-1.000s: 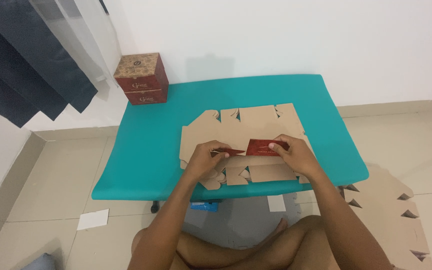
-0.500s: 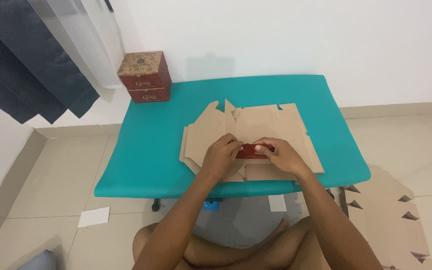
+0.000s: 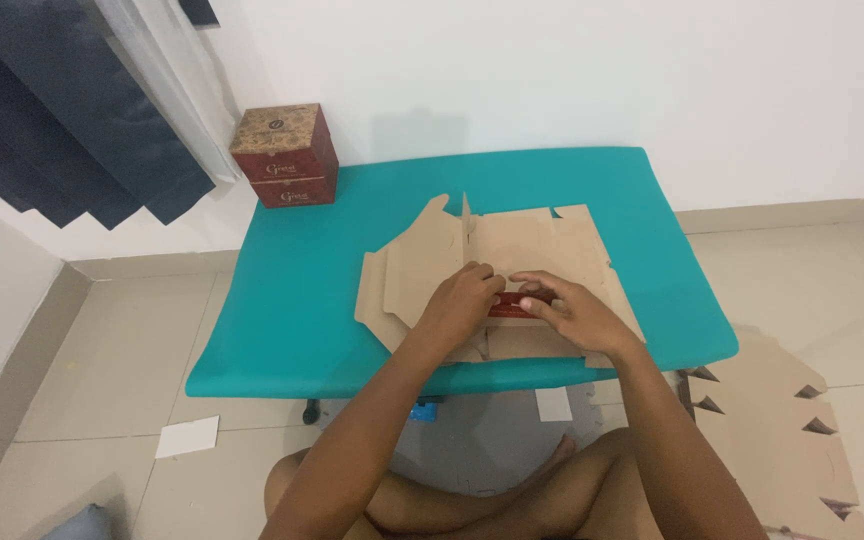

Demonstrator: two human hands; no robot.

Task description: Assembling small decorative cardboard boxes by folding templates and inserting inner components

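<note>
A flat brown cardboard box blank (image 3: 512, 250) lies on the teal table (image 3: 312, 290), with one flap standing upright at its far edge. My left hand (image 3: 462, 300) and my right hand (image 3: 572, 310) press together on a red folded panel (image 3: 517, 304) of the blank near the table's front edge. Fingers of both hands pinch that red strip from either side. The blank's front flaps are partly hidden under my hands.
A finished red and brown patterned box (image 3: 287, 155) stands at the table's back left corner against the white wall. More cardboard blanks (image 3: 802, 430) lie on the tiled floor at right. White paper scraps (image 3: 187, 437) lie on the floor at left. Dark blinds (image 3: 62, 130) hang at upper left.
My hands have come closer together over the red panel, folding it narrower. A rear flap of the blank has risen upright.
</note>
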